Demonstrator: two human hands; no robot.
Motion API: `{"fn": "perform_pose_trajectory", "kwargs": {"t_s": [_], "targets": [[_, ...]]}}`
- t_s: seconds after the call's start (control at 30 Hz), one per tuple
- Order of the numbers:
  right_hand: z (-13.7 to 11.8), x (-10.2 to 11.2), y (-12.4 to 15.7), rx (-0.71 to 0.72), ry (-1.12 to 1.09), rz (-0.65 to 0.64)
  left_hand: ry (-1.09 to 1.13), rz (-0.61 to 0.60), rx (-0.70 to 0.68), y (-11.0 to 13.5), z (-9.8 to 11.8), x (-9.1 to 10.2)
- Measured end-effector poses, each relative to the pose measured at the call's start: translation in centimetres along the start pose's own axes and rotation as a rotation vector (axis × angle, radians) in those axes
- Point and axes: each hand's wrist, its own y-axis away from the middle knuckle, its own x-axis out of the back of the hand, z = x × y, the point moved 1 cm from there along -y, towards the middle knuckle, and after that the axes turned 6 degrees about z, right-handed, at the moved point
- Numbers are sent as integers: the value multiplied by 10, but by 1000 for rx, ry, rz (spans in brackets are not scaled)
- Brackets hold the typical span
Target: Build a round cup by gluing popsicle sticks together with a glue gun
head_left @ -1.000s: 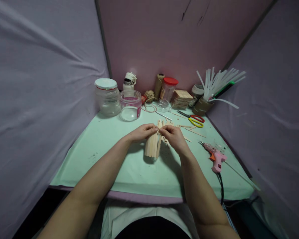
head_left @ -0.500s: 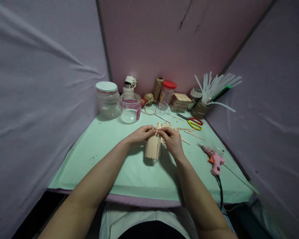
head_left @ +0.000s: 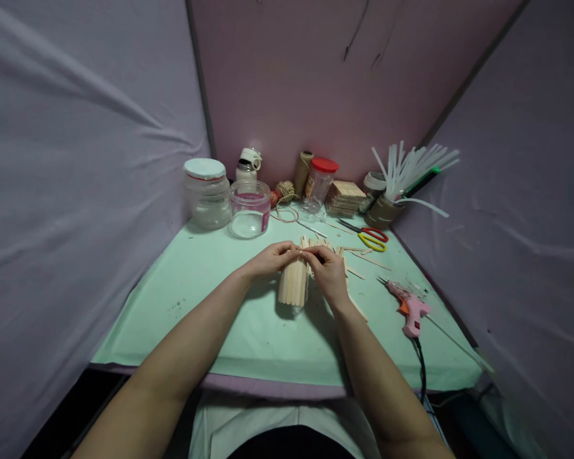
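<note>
Wooden sticks (head_left: 293,287) could skew if left hand (head_left: 272,259) and right hand (head_left: 330,273), fingers clamped on the upper ends, press unevenly.

Green tabletop (head_left: 182,338) with scissors (head_left: 361,230), pink glue gun (head_left: 413,313), wooden sticks (head_left: 356,273).

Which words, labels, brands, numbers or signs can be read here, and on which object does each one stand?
No text can be read.
Open clear jar: pink label, too small to read.
Red-lidded jar: brownish label, too blurred to read.
Pink glue gun: any marking is too small to tell.
</note>
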Motion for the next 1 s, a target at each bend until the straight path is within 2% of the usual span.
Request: {"fn": "perform_pose_trajectory", "kwargs": {"t_s": [0.27, 0.33, 0.4, 0.5, 0.63, 0.87, 1.0], "targets": [[0, -3, 1, -7, 1, 28, -1, 11, -22, 0, 0, -1], [0, -3, 1, -15, -20, 18, -42, 9, -76, 0, 3, 1], [-1, -2, 2, -4, -45, 3, -131, 10, -187, 1, 8, 5], [-3, 2, 5, 89, -22, -13, -277, 27, -358, 3, 16, 9], [-3, 8, 11, 229, 76, -30, -416, 41, -462, 4, 19, 13], [6, 10, 13, 418, 218, -97, -462, 8, -484, -1, 3, 20], [10, 10, 12, 489, 311, -92, -482, 4, -468, 1, 5, 19]]}}
